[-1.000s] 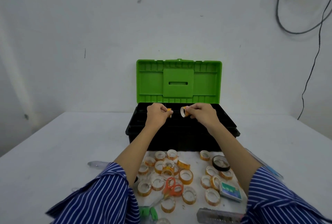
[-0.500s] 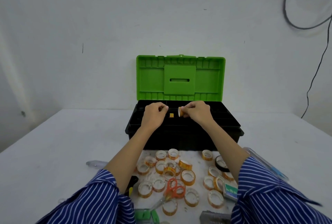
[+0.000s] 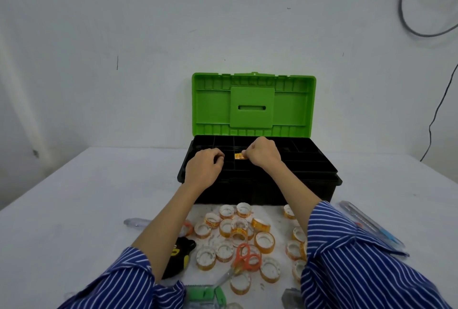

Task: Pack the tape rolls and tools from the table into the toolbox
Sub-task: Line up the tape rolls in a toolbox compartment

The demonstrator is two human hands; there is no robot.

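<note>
A black plastic toolbox (image 3: 260, 184) with its bright green lid (image 3: 253, 105) standing upright is sitting on the white desk (image 3: 74, 209), its divided tray facing up. Both hands are hovering over that tray. The right hand (image 3: 264, 153) is curling its fingers, and its grip is pinching a small orange-and-clear tape roll (image 3: 240, 156) at the roll's right edge, holding it just above or inside a middle tray compartment; which one I cannot tell. The left hand (image 3: 204, 168) is resting beside it with its fingers curled under; whether its grip is holding anything I cannot tell. In front of the toolbox, many more small orange-and-clear tape rolls (image 3: 238, 232) are lying scattered on the desk between the two blue-and-white striped sleeves (image 3: 352, 259). Orange-handled scissors (image 3: 244, 260) are lying across some of them. A black and yellow tool (image 3: 179, 254) is lying by the left forearm, a green tool (image 3: 205, 295) is showing at the bottom edge, and a clear blue-tipped case (image 3: 369, 227) is lying on the right.
</note>
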